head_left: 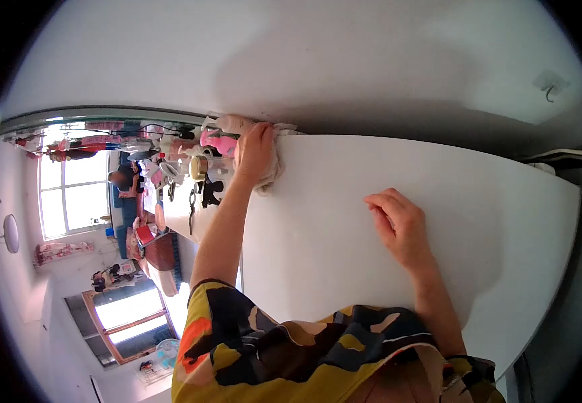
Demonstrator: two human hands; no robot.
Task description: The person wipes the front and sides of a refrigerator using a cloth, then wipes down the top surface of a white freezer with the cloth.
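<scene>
My left hand (254, 154) presses on a crumpled light cloth (273, 168) at the far left end of the white tabletop (331, 221), its fingers closed on it. Right beside that hand are a pink object (220, 142) and a pale bottle (232, 123). Over the middle of the tabletop is my right hand (398, 218), its fingers curled together with nothing seen in them. The cloth is partly hidden under my left hand.
Left of the cloth stand a jar (198, 167), a black clip (212, 193) and several small items, with a mirror behind. A wall (371, 67) with a hook (550, 91) borders the far edge. A cable (566, 156) runs at right. Another person (123, 178) appears far left.
</scene>
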